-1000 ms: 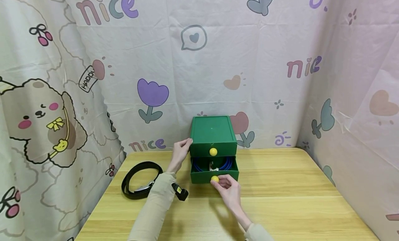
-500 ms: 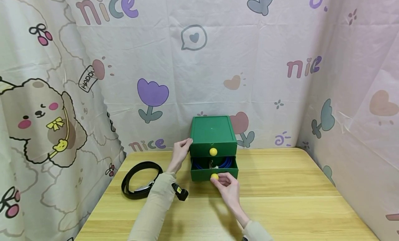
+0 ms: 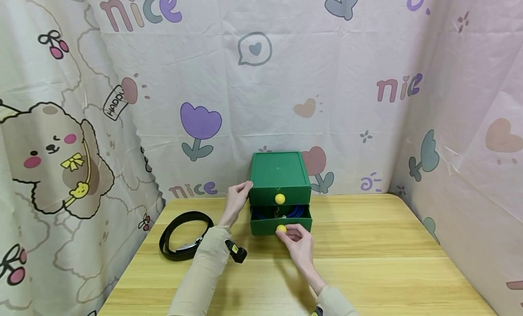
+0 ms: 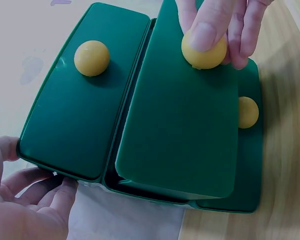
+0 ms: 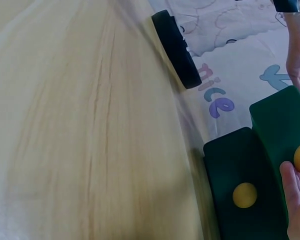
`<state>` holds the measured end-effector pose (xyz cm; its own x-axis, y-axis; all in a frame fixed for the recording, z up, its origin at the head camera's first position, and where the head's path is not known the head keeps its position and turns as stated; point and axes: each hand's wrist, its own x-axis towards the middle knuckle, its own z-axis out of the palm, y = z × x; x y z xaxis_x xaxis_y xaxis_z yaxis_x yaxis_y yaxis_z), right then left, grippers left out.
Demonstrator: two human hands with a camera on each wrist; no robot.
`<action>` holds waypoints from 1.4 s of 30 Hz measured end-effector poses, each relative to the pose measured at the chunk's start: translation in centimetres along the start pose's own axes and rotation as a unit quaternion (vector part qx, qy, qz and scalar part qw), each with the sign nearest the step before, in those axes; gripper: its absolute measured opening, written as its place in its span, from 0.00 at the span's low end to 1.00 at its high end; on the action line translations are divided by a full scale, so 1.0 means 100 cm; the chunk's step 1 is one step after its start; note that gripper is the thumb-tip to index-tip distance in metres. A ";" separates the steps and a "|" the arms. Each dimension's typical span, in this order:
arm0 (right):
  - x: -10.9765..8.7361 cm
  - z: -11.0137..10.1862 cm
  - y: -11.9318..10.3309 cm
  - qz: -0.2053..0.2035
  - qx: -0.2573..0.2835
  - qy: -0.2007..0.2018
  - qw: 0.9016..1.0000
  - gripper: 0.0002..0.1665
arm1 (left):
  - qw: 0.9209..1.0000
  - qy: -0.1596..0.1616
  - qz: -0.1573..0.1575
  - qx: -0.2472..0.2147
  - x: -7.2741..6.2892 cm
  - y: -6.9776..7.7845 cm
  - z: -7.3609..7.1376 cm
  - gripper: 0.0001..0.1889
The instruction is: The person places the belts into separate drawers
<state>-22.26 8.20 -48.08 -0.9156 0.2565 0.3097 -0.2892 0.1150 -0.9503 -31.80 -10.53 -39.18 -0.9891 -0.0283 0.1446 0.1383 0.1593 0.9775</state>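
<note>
A green drawer cabinet [image 3: 279, 170] stands at the back of the table. Its middle drawer [image 4: 175, 130] sticks partly out, between a shut top drawer [image 4: 75, 110] and a bottom one [image 5: 240, 165]. Blue coiled cord [image 3: 297, 211] and a small metal piece show inside the pulled-out drawer. My right hand [image 3: 301, 248] pinches that drawer's yellow knob [image 4: 202, 50] between thumb and fingers. My left hand [image 3: 236, 200] touches the cabinet's left side, fingertips close to the upper front corner; in the left wrist view its fingers [image 4: 64, 197] lie against the side wall.
A coiled black belt [image 3: 167, 239] with a silver buckle lies on the wooden table [image 3: 376, 252], left of the cabinet and beside my left forearm. A printed cloth curtain [image 3: 282, 80] hangs behind the table and along both sides.
The middle drawer has slid inward a little, with my right hand moving along on its knob. Less of the blue cord shows. My left hand stays at the cabinet's side.
</note>
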 end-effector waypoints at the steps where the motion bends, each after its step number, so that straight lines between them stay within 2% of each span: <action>1: 0.002 0.001 0.004 0.003 0.001 0.002 1.000 0.13 | 1.000 0.000 0.000 -0.001 0.000 0.000 0.000 0.24; 6: 0.010 0.005 0.024 0.009 0.007 0.010 1.000 0.13 | 1.000 -0.001 -0.004 0.001 0.000 0.001 0.000 0.24; 11: 0.015 0.006 0.029 0.005 0.018 0.008 1.000 0.14 | 1.000 -0.003 -0.005 -0.002 -0.002 0.002 -0.001 0.24; 32: 0.023 0.011 0.030 0.002 0.022 0.016 1.000 0.13 | 1.000 -0.006 -0.004 0.002 -0.001 0.001 -0.001 0.24; 38: 0.026 0.012 0.029 0.016 0.024 0.018 0.999 0.15 | 1.000 -0.007 -0.007 -0.005 0.000 0.001 0.000 0.25; 42: 0.026 0.012 0.020 0.027 0.016 0.017 0.999 0.15 | 1.000 -0.012 -0.011 -0.005 -0.001 0.003 0.000 0.25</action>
<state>-25.50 7.95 -49.24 -0.9204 0.2934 0.2583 -0.2492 0.0688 -0.9660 -31.64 -10.49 -38.89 -0.9928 -0.0073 0.1199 0.1175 0.1485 0.9819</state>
